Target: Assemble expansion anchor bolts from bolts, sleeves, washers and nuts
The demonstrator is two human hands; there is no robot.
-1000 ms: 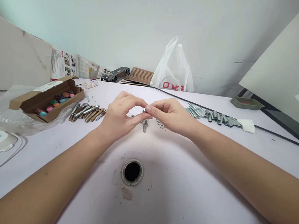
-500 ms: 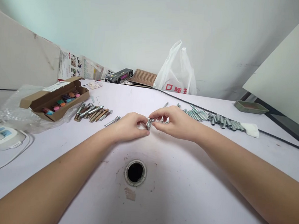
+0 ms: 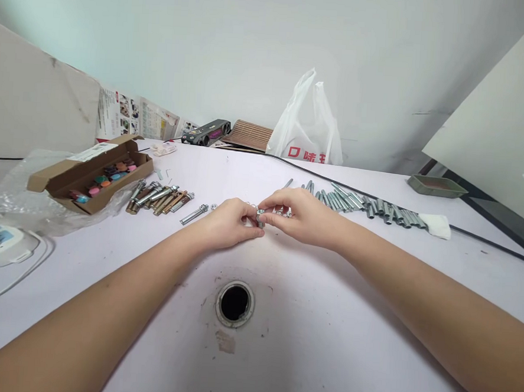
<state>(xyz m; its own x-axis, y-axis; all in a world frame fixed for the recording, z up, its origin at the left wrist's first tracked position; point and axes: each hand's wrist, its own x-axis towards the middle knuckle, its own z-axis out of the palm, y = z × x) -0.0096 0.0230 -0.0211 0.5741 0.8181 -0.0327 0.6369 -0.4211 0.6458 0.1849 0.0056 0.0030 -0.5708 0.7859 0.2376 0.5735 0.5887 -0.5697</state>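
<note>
My left hand (image 3: 231, 225) is closed around a short upright stretch of a metal expansion bolt (image 3: 261, 224), most of it hidden by the fingers. Thumb and forefinger of my right hand (image 3: 299, 215) pinch a small shiny nut (image 3: 260, 212) at the bolt's top end. Whether the thread has caught cannot be seen. Left of my left hand lies a single expansion bolt (image 3: 194, 214), with a loose nut or washer (image 3: 213, 206) beside it. Further left is a pile of silver and brassy expansion bolts (image 3: 162, 199). A few small nuts (image 3: 289, 214) show partly behind my right fingers.
Metal sleeves (image 3: 392, 213) and threaded rods (image 3: 335, 199) lie in a row at the right, near a white tissue (image 3: 435, 225). An open cardboard box (image 3: 99, 201) stands left. A round hole (image 3: 235, 304) pierces the table in front. A black cable (image 3: 355, 187) crosses behind.
The nut in my right fingers, tilted just above the bolt before, now sits level at its top. My right fingertips have closed in towards my left hand. The view has shifted slightly.
</note>
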